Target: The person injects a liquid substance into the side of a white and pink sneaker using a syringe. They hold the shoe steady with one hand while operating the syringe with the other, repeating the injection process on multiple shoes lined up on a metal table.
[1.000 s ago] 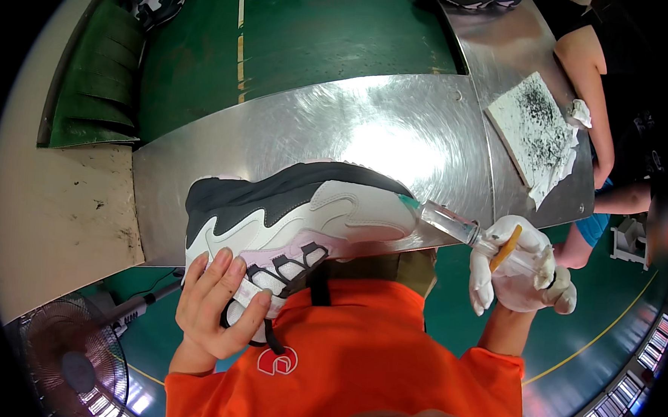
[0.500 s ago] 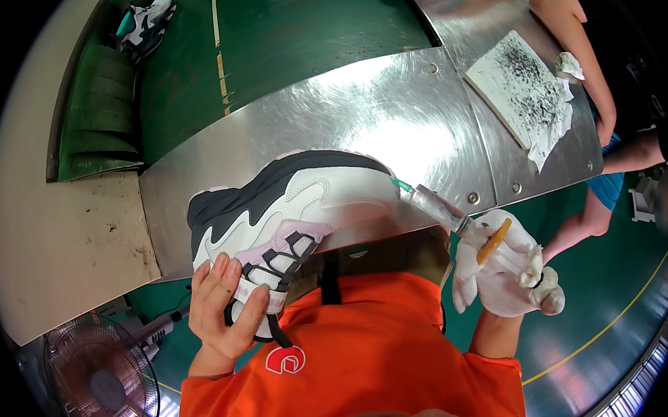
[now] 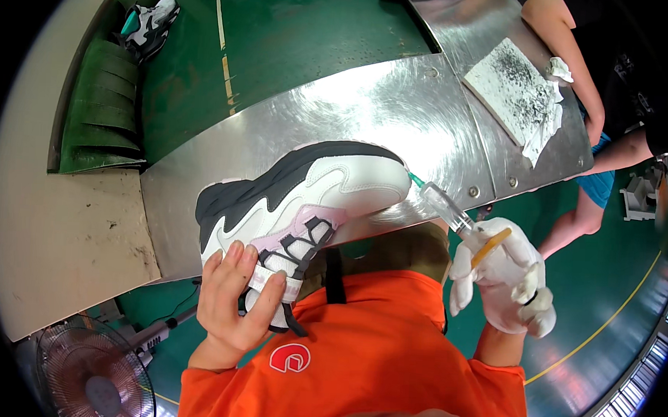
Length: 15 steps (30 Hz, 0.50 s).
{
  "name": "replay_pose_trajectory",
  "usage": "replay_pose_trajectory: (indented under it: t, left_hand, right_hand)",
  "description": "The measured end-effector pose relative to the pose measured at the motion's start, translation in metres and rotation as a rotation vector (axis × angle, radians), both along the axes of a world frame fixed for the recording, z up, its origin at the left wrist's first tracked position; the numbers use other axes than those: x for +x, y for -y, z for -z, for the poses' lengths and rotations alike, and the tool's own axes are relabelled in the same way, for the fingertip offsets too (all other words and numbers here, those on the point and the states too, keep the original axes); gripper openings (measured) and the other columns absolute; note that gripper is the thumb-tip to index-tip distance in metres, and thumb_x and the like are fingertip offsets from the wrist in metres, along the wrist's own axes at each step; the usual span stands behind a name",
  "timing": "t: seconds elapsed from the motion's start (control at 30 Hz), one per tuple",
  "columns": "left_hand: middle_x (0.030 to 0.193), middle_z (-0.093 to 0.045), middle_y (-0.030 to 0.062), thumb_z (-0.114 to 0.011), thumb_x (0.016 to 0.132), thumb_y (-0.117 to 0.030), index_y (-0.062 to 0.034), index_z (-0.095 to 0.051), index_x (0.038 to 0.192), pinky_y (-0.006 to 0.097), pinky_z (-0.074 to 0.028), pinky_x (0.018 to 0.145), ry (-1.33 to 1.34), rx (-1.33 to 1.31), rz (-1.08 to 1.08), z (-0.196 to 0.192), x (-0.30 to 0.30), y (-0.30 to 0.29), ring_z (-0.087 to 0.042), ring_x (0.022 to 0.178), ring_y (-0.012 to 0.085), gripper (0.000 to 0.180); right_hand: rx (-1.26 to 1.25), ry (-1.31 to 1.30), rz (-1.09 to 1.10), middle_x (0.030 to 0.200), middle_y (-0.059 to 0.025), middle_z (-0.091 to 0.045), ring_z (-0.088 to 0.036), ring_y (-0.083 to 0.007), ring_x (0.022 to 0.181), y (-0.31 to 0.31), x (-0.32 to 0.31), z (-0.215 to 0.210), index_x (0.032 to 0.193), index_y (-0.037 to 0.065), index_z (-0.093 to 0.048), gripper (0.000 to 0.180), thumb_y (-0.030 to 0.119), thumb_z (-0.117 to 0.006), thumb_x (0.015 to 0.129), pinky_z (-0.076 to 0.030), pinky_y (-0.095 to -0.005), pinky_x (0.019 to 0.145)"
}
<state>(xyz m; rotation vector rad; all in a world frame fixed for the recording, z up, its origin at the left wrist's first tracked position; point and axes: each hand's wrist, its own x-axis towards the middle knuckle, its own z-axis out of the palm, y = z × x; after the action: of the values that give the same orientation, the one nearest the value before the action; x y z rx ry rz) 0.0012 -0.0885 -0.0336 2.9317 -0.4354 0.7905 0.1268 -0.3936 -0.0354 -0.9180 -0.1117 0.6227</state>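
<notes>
A white, black and pink sneaker [image 3: 296,206] is held at its tongue end by the bare left hand [image 3: 235,298] over the near edge of the steel worktable [image 3: 369,108]. A syringe [image 3: 444,205] is gripped by the gloved right hand [image 3: 504,274], its green tip touching the toe.

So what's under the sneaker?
The sneaker lies on its side on the steel table, with its heel end past the table edge in the left hand. The table under it and its lower side are covered.
</notes>
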Motion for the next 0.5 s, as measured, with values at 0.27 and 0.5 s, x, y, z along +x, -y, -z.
replay_pose_trajectory:
  t: [0.27, 0.5]
  left_hand:
    - [0.108, -0.064, 0.0209, -0.08, 0.065, -0.016, -0.0061, -0.07, 0.099, 0.044, -0.054, 0.078, -0.107, -0.132, 0.017, -0.034, 0.036, -0.008, -0.066, 0.09, 0.0381, 0.037]
    - [0.108, -0.064, 0.0232, -0.081, 0.057, -0.005, -0.0028, -0.063, 0.106, 0.039, -0.052, 0.083, -0.296, -0.266, -0.019, -0.054, 0.078, -0.024, -0.065, 0.096, 0.0343, 0.052]
  right_hand:
    - [0.152, 0.212, -0.07, 0.113, -0.0295, -0.057, -0.059, -0.0304, 0.095, -0.005, -0.002, 0.032, 0.124, -0.013, -0.05, 0.092, 0.012, -0.086, 0.044, -0.052, -0.034, 0.067]
    - [0.001, 0.298, -0.075, 0.112, -0.0195, -0.061, -0.059, -0.0223, 0.086, -0.024, 0.009, 0.052, 0.125, -0.012, -0.049, 0.096, 0.006, -0.08, 0.037, -0.051, -0.0306, 0.076]
